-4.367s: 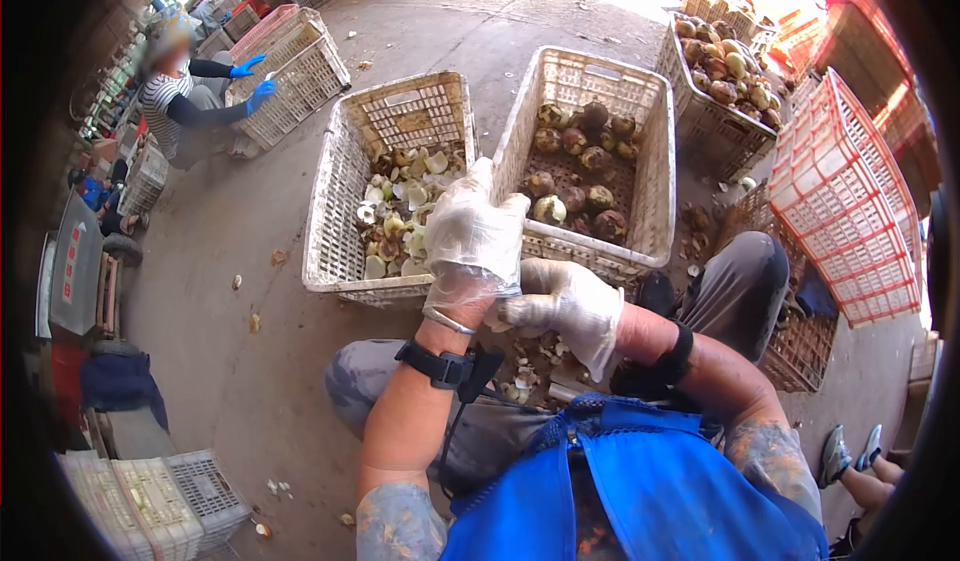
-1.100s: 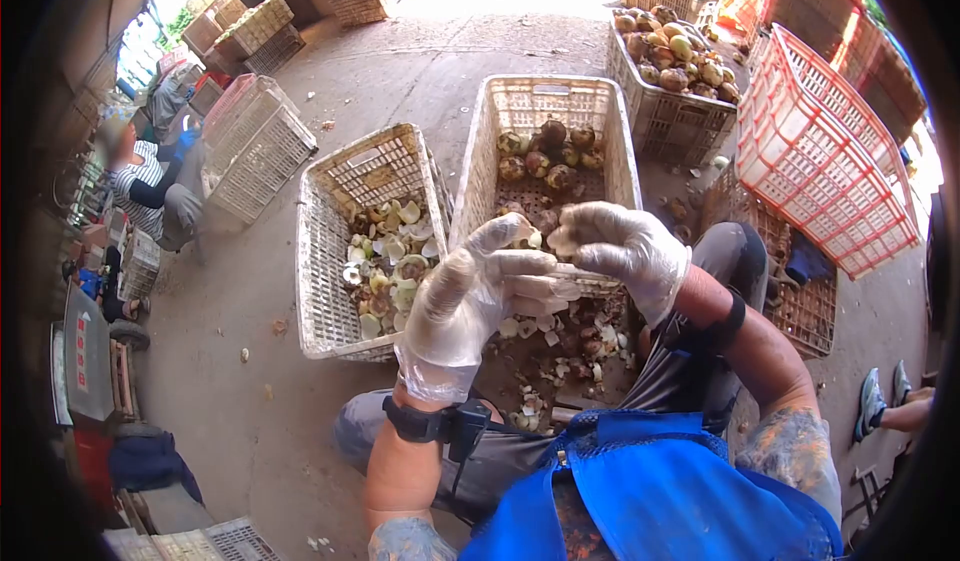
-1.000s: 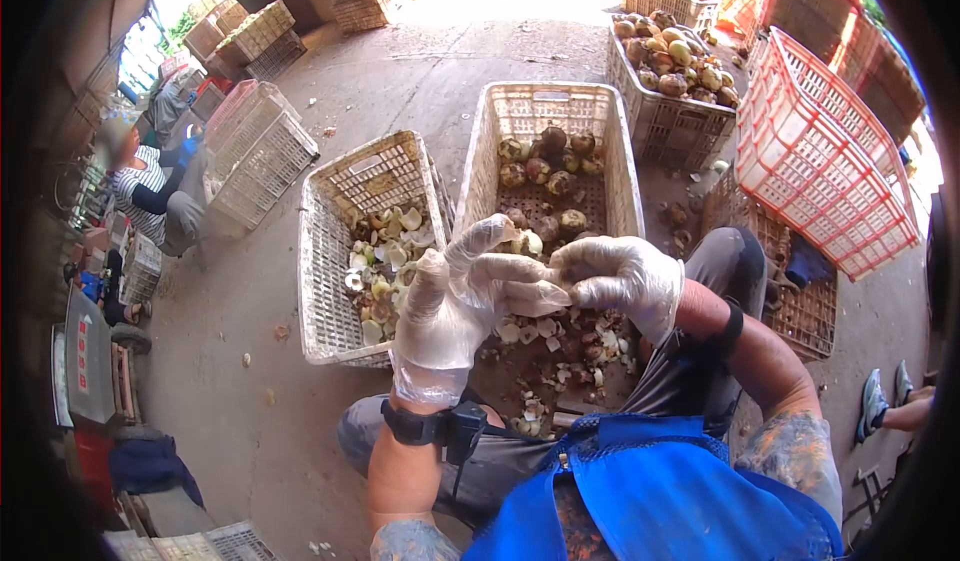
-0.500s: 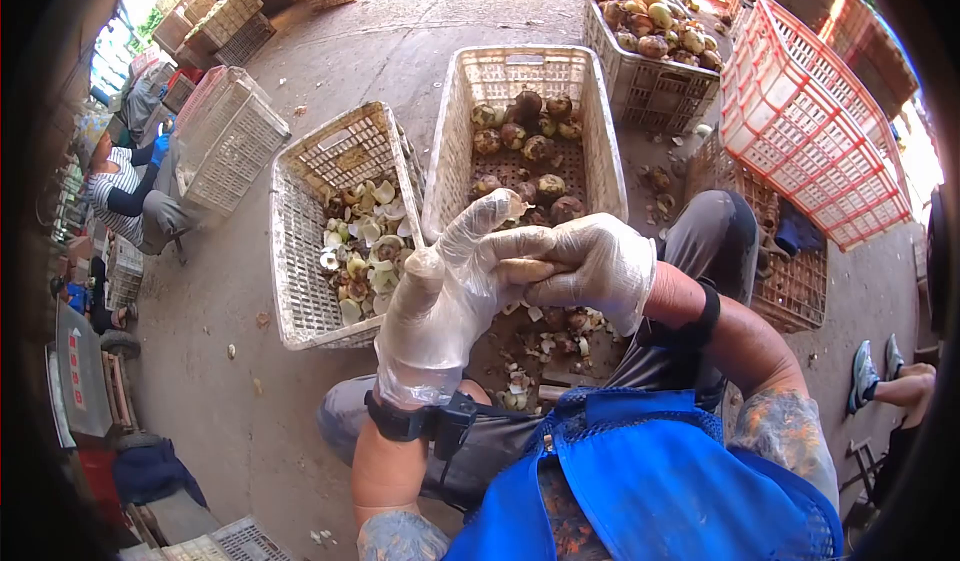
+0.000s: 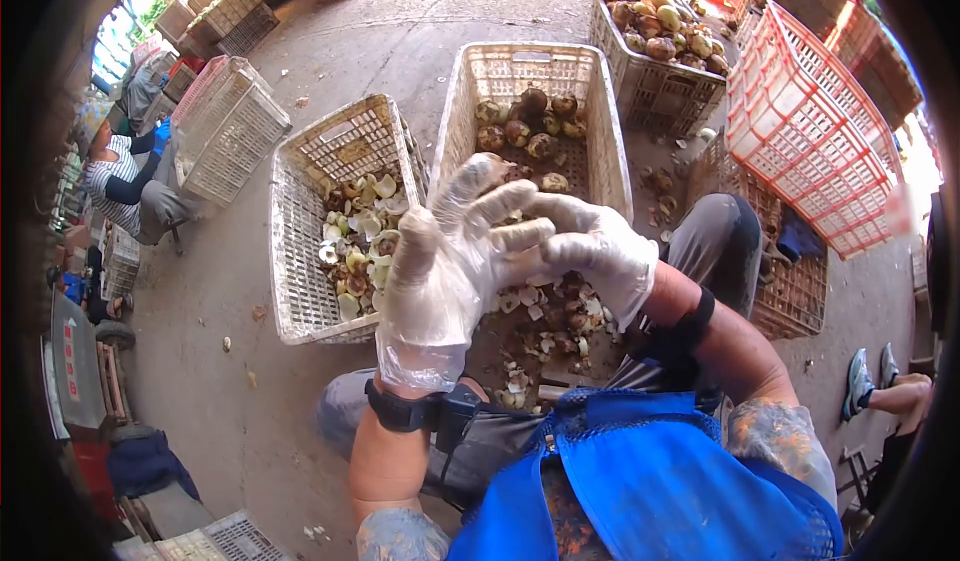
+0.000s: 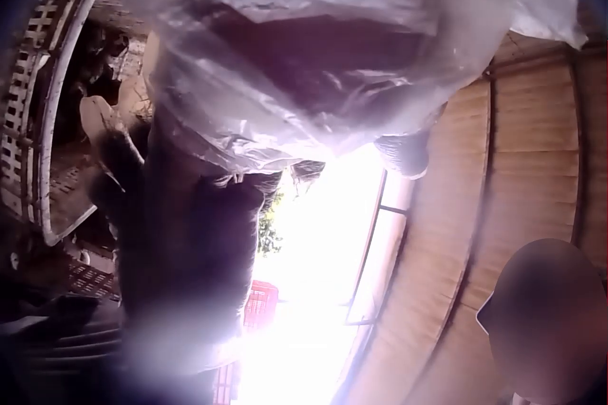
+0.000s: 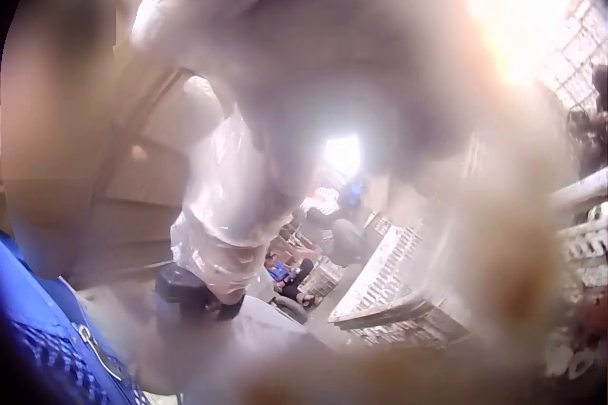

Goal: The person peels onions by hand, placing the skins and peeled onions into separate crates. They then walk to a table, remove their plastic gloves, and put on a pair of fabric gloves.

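Note:
The left hand (image 5: 440,276), in a whitish glove with clear plastic over it, is raised with its fingers spread, holding nothing. From the other side, the gloved right hand (image 5: 605,261) pinches the glove at a lower finger of the left hand. Wrinkled clear plastic on the left hand (image 6: 313,54) fills the top of the left wrist view. In the right wrist view the left hand (image 7: 233,177) stands above its black wristband (image 7: 190,291); the near right hand is blurred there. Both hands are above the near ends of two crates.
One crate (image 5: 285,286) holds pale peel pieces, another (image 5: 618,151) round brownish bulbs. A fuller crate (image 5: 665,91) stands behind. Red-and-white crates (image 5: 800,141) lean at right. Scraps (image 5: 560,341) lie between the knees. A person (image 5: 125,176) sits at far left.
Since half a second ago, the left fingers have spread wider and the right hand's grip has shifted at the lower fingers. Earlier, the right hand was at the left wrist.

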Tool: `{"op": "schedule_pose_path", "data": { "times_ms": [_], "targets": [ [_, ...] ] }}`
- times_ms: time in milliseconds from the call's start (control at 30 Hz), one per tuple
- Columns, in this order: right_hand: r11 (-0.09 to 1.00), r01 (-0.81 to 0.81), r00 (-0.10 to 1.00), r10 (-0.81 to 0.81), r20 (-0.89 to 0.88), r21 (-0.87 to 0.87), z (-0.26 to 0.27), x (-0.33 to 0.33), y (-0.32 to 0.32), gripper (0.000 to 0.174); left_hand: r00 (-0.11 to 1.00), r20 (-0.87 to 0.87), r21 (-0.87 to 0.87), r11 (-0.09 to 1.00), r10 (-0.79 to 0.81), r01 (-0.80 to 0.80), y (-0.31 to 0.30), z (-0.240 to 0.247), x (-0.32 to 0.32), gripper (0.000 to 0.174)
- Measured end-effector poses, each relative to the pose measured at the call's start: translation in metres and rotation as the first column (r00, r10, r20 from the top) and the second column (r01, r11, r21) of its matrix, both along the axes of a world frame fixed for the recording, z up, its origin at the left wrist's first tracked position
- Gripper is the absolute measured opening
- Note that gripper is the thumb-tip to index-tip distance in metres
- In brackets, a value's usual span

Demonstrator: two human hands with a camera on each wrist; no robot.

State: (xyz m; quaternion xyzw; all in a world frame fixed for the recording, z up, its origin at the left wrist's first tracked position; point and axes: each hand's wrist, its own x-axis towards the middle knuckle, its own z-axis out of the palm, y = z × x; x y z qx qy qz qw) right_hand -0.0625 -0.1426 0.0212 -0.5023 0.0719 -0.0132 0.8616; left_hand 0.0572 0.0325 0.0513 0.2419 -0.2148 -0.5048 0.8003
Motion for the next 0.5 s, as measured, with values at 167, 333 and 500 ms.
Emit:
{"op": "schedule_pose_path", "data": {
  "times_ms": [167,333,500],
  "targets": [
    [0.972,-0.224,0.971,0.216,-0.1,-0.069,-0.004,-0.002,0.015,0.056,0.985,-0.08,-0.09,0.983,0.153,-0.161,-0.011,0.002,-0.002,0.088],
    [0.628,-0.42,0.902,0.371,-0.222,-0.655,0.017,0.0,0.06,0.016,0.972,-0.014,-0.115,0.965,0.236,-0.236,-0.036,-0.011,-0.008,0.091],
    [0.68,0.146,0.947,0.115,0.301,-0.718,0.007,-0.019,0.03,0.023,0.942,0.191,0.089,0.951,0.276,-0.296,-0.03,-0.015,0.002,0.089]
  ]
}}
